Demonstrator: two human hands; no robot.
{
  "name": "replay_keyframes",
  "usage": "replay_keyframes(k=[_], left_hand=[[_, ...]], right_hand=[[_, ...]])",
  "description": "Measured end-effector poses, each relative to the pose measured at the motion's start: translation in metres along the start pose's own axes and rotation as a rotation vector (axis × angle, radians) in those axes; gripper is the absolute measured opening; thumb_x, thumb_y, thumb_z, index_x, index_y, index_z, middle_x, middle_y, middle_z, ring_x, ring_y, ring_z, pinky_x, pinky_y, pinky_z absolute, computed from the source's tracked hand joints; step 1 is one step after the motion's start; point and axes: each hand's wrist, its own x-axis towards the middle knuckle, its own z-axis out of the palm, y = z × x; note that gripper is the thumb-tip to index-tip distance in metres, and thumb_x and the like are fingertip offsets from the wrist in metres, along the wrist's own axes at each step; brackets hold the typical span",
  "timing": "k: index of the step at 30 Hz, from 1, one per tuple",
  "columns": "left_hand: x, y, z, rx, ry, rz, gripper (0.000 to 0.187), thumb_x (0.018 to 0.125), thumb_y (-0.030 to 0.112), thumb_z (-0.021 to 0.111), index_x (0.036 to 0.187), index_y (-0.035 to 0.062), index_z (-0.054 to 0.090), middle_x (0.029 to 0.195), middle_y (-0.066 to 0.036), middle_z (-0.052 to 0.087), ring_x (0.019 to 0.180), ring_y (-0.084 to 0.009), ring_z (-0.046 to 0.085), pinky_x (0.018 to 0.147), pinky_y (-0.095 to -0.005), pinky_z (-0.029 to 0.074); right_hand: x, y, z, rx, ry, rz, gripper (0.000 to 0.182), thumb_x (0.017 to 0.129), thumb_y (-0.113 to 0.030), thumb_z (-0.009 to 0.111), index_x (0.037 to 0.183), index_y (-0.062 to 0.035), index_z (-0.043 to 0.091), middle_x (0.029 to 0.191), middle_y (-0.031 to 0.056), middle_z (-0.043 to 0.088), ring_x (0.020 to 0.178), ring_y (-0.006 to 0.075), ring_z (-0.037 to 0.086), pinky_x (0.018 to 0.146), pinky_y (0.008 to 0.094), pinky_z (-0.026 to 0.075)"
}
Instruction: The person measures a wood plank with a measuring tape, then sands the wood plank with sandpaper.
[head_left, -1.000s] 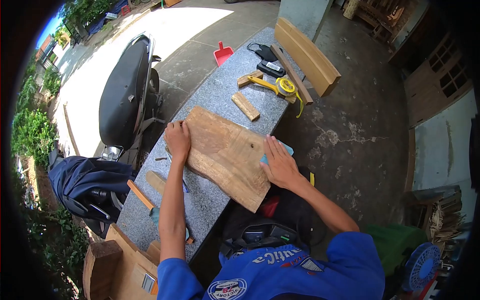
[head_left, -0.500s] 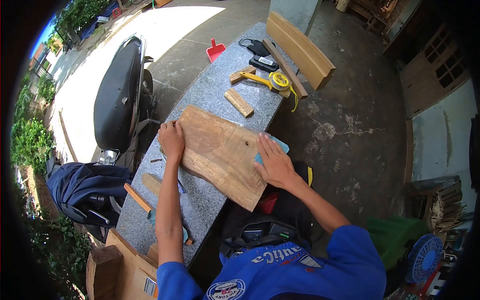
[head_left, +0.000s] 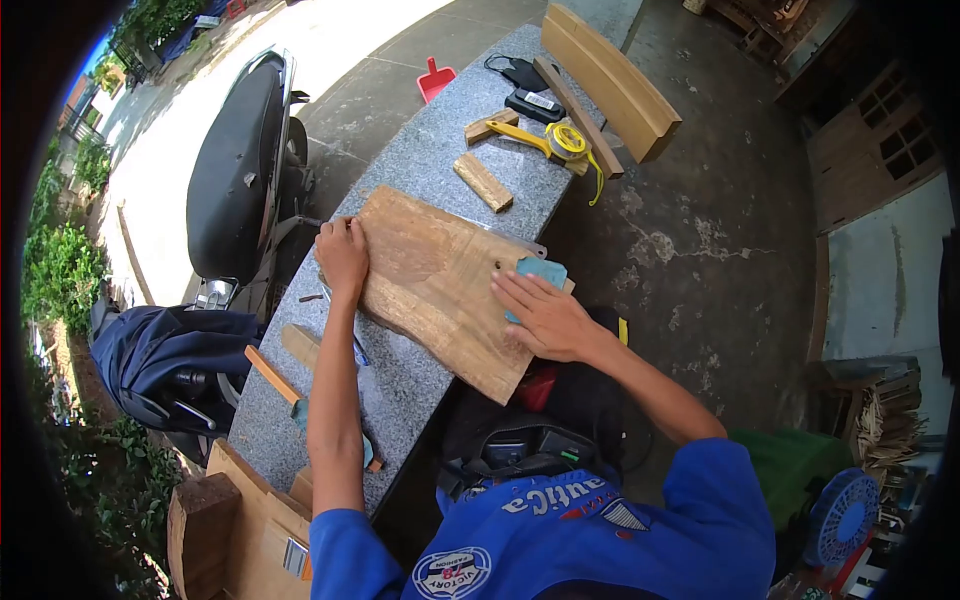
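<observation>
A wide wooden board [head_left: 430, 280] with one wavy, rough edge lies across the grey stone table, its near right end jutting past the table's edge. My left hand [head_left: 342, 258] is closed over the board's left edge. Near the right end, my right hand [head_left: 545, 315] presses a blue-green sheet of sandpaper [head_left: 543, 269] onto the top face. The fingers lie flat and cover most of the sheet. Just beyond the fingertips a small dark hole [head_left: 497, 265] shows in the wood.
Farther along the table [head_left: 420, 150] lie a small wood block [head_left: 483, 182], a yellow brush [head_left: 520, 135], a tape measure [head_left: 568, 141], a black case [head_left: 534, 106] and a long plank [head_left: 605, 80]. Wood strips [head_left: 272, 373] lie at lower left. A motorbike [head_left: 235, 170] stands beyond the table.
My right hand has slid the sandpaper leftward, in from the board's right edge. My left hand keeps its place on the board. The whole view has shifted slightly.
</observation>
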Motion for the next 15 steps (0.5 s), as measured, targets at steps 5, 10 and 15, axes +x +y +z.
replay_keyframes(k=[5, 10, 15], left_hand=[[-0.001, -0.004, 0.004, -0.010, -0.021, -0.010, 0.021, 0.083, 0.025, 0.049, 0.087, 0.0080, 0.061, 0.087, -0.011, 0.056, 0.083, -0.0299, 0.052, 0.073, -0.0425, 0.039], [0.000, -0.002, 0.002, -0.017, -0.016, -0.014, 0.021, 0.083, 0.025, 0.049, 0.088, 0.0080, 0.061, 0.087, -0.011, 0.056, 0.083, -0.0300, 0.052, 0.074, -0.0426, 0.039], [-0.002, -0.003, 0.003, -0.009, -0.022, -0.017, 0.021, 0.083, 0.025, 0.049, 0.088, 0.0082, 0.061, 0.087, -0.012, 0.056, 0.083, -0.0300, 0.053, 0.074, -0.0425, 0.039]], right_hand=[[0.022, 0.036, -0.017, 0.338, -0.170, 0.071, 0.054, 0.093, -0.035, 0.023, 0.132, 0.0019, 0.024, 0.140, 0.0161, 0.021, 0.132, 0.0245, 0.015, 0.108, 0.0354, 0.010], [0.022, 0.041, -0.008, 0.379, -0.138, -0.004, 0.053, 0.092, -0.034, 0.028, 0.131, 0.0030, 0.027, 0.140, 0.0175, 0.021, 0.131, 0.0265, 0.015, 0.108, 0.0361, 0.010], [0.023, -0.016, 0.017, 0.083, -0.058, -0.144, 0.053, 0.090, -0.033, 0.035, 0.128, 0.0033, 0.031, 0.138, 0.0190, 0.022, 0.130, 0.0298, 0.018, 0.107, 0.0380, 0.013]])
